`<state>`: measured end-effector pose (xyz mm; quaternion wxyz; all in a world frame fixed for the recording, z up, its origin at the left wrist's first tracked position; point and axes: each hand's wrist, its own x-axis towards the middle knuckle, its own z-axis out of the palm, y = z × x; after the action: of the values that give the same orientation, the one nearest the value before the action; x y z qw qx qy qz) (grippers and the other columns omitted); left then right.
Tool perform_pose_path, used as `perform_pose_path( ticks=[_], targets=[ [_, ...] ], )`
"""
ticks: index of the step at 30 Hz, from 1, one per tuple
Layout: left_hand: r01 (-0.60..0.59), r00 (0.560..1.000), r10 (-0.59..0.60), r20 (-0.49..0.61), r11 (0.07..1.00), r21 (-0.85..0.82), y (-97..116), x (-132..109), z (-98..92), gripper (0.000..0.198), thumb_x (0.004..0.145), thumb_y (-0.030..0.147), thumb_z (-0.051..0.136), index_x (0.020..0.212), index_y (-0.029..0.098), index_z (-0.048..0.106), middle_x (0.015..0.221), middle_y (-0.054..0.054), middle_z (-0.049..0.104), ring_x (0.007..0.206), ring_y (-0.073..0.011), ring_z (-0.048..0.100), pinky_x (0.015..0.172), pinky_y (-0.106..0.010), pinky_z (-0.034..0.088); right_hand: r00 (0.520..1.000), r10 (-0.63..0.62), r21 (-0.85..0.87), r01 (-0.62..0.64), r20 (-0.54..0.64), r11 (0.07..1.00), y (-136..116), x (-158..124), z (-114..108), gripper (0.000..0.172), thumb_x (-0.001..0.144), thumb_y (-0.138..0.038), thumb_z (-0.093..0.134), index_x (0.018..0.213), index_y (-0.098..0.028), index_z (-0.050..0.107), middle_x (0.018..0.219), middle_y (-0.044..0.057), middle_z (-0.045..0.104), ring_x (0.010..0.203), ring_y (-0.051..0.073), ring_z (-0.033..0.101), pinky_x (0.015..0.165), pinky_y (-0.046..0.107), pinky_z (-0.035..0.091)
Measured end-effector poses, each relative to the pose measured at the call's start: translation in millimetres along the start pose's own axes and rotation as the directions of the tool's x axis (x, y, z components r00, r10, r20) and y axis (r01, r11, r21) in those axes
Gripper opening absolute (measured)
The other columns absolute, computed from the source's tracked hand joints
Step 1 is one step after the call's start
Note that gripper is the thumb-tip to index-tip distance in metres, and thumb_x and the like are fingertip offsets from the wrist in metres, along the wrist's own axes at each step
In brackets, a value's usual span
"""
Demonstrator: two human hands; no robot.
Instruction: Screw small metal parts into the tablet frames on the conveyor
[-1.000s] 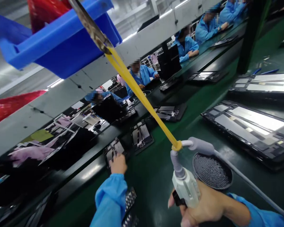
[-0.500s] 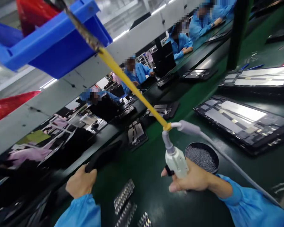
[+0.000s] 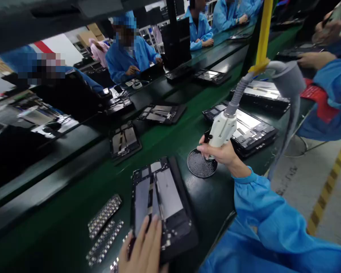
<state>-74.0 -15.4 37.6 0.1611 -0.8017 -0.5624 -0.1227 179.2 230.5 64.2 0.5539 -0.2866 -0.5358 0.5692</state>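
Observation:
My right hand [image 3: 220, 153] is closed round a white electric screwdriver [image 3: 223, 129], held tip-down over a round black screw tray [image 3: 200, 163]. A grey hose and a yellow cord [image 3: 263, 34] run up from the tool. My left hand [image 3: 143, 250] lies flat with fingers stretched on the near end of an open tablet chassis [image 3: 161, 204], which rests in a black holder on the green belt [image 3: 187, 125].
Strips of small parts [image 3: 104, 216] lie left of the chassis. More open tablets [image 3: 246, 127] sit along the belt to the right and behind. Several people in blue coats work across the line. A co-worker's blue sleeve [image 3: 333, 94] is at the right, by the floor.
My view has swung down and right. My left hand pulled a tablet chassis from the far side to just in front of me. My right hand lowered the screwdriver onto the screw tray.

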Motion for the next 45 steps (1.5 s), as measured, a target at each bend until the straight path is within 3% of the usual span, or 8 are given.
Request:
perform_pose_path(
  ticks=[3, 7, 13, 19, 27, 33, 36, 45],
  targets=[
    [-0.065, 0.996, 0.066, 0.054, 0.998, -0.022, 38, 17, 21.7, 0.058, 0.080, 0.041, 0.057, 0.132, 0.015, 0.052, 0.130, -0.011, 0.060, 0.121, -0.0356, 0.052, 0.115, -0.059, 0.006, 0.998, -0.008, -0.023, 0.006, -0.067, 1.000, 11, -4, -2, 0.027, 0.063, -0.031, 0.081, 0.074, -0.017, 0.061, 0.044, -0.006, 0.055, 0.037, 0.010, 0.050, 0.039, 0.024, 0.044],
    [-0.122, 0.989, 0.125, 0.079, 0.992, -0.041, 61, 50, 36.6, 0.057, 0.083, 0.037, 0.058, 0.130, 0.005, 0.051, 0.138, -0.014, 0.053, 0.128, -0.0357, 0.045, 0.116, -0.057, 0.000, 0.995, -0.012, -0.081, 0.005, -0.096, 0.997, 22, -7, 4, 0.028, 0.064, -0.029, 0.079, 0.084, -0.016, 0.065, 0.045, -0.006, 0.056, 0.037, 0.010, 0.050, 0.042, 0.026, 0.046],
    [0.001, 0.996, -0.024, -0.087, 0.969, -0.247, 82, 79, 42.9, 0.034, 0.092, 0.029, 0.051, 0.118, 0.009, 0.059, 0.124, -0.011, 0.064, 0.124, -0.0314, 0.051, 0.112, -0.055, 0.022, 0.995, 0.044, -0.115, -0.054, -0.092, 0.992, 28, -1, 9, 0.029, 0.061, -0.029, 0.080, 0.082, -0.015, 0.066, 0.043, -0.006, 0.054, 0.037, 0.010, 0.048, 0.040, 0.026, 0.044],
    [-0.003, 0.952, -0.143, -0.270, 0.879, -0.477, 68, 71, 31.8, 0.035, 0.089, 0.002, 0.043, 0.114, 0.017, 0.062, 0.090, -0.004, 0.074, 0.077, -0.0123, 0.067, 0.075, -0.027, 0.051, 0.995, 0.064, -0.117, -0.073, -0.076, 0.990, 31, -2, 10, 0.027, 0.062, -0.031, 0.078, 0.078, -0.015, 0.064, 0.045, -0.005, 0.054, 0.038, 0.010, 0.048, 0.041, 0.025, 0.044],
    [0.568, 0.757, -0.654, -0.023, 0.674, -0.473, 11, 37, -1.6, 0.019, 0.084, 0.036, 0.060, 0.088, 0.023, 0.074, 0.098, -0.006, 0.068, 0.082, -0.0187, 0.065, 0.064, -0.028, 0.055, 0.997, 0.054, -0.183, -0.062, -0.048, 0.981, 25, -4, 11, 0.029, 0.064, -0.030, 0.078, 0.087, -0.016, 0.066, 0.048, -0.004, 0.056, 0.040, 0.011, 0.049, 0.043, 0.028, 0.046],
    [0.743, 0.434, -0.800, 0.413, 0.059, -0.667, -14, 27, 13.8, 0.029, 0.067, 0.043, 0.073, 0.078, 0.015, 0.070, 0.067, -0.005, 0.070, 0.062, -0.0177, 0.067, 0.061, -0.029, 0.056, 0.998, -0.061, -0.103, 0.061, -0.001, 0.993, -9, -14, 37, 0.022, 0.072, -0.022, 0.076, 0.091, -0.021, 0.065, 0.048, -0.005, 0.057, 0.043, 0.012, 0.055, 0.046, 0.027, 0.047],
    [0.721, 0.455, -0.717, 0.527, -0.050, -0.691, -20, 38, 28.5, 0.028, 0.071, 0.040, 0.069, 0.077, 0.013, 0.069, 0.062, -0.006, 0.069, 0.059, -0.0170, 0.066, 0.055, -0.026, 0.053, 0.989, -0.013, -0.033, 0.018, 0.149, 0.999, -18, -23, 64, 0.021, 0.074, -0.022, 0.074, 0.093, -0.023, 0.064, 0.049, -0.006, 0.058, 0.042, 0.011, 0.055, 0.044, 0.026, 0.047],
    [0.670, 0.547, -0.740, 0.391, 0.106, -0.735, -40, 61, 51.0, 0.008, 0.074, 0.021, 0.065, 0.071, 0.015, 0.069, 0.073, -0.003, 0.067, 0.069, -0.0128, 0.058, 0.069, -0.025, 0.047, 0.910, 0.115, 0.009, -0.129, 0.399, 0.992, -7, -32, 148, 0.027, 0.070, -0.028, 0.076, 0.091, -0.019, 0.064, 0.051, -0.006, 0.054, 0.044, 0.011, 0.051, 0.045, 0.027, 0.047]
  ],
)
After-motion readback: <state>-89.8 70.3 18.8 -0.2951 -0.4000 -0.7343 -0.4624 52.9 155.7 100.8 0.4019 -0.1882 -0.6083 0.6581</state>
